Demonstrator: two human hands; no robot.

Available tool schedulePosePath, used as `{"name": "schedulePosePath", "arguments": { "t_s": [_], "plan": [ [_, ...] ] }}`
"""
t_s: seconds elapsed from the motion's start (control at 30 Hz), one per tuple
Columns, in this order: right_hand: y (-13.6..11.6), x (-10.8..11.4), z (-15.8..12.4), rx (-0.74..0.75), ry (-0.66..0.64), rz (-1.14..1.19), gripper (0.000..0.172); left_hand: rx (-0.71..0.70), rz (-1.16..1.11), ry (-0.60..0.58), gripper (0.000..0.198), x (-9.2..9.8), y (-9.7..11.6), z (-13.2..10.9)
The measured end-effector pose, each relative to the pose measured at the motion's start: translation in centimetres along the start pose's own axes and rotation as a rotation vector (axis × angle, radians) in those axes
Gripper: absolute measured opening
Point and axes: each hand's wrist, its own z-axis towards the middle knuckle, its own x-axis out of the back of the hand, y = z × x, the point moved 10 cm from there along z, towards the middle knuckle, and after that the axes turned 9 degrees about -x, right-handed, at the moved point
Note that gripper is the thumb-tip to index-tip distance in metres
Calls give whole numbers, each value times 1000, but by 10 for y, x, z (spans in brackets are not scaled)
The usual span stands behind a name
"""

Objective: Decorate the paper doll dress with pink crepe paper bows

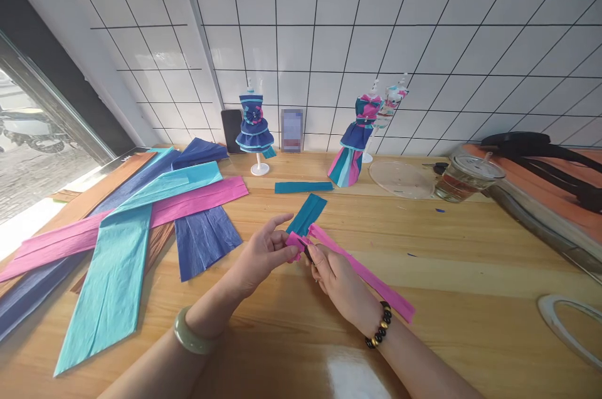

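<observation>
My left hand [270, 253] pinches a small folded piece of pink crepe paper [295, 239] between thumb and fingers, with the index finger stretched out above it. Small dark scissors [307, 252] are in my right hand [336, 276], their blades against the pink piece; the handles are mostly hidden by my fingers. A long pink crepe strip [371, 276] runs from beside the hands toward the lower right, partly under my right hand. Just beyond my fingers lies a short teal strip [308, 213], and farther back a narrow teal strip [303, 187].
Blue, turquoise [125, 280], pink and brown crepe sheets overlap on the left. Dress forms in a blue dress [254, 123] and a multicoloured dress [355, 142] stand near the tiled wall, beside two phones. At right are a clear disc [402, 179], a lidded cup [468, 176] and a bag [555, 179].
</observation>
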Motion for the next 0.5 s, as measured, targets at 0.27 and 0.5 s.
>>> {"name": "schedulePosePath", "arguments": {
  "t_s": [0.27, 0.5],
  "plan": [
    [0, 0, 0, 16, 13, -17, 42, -17, -30, -8, 58, -4, 3, 0],
    [-1, 2, 0, 23, 34, 11, 46, -13, -14, 12, 59, -5, 0, 0]
  ]
}}
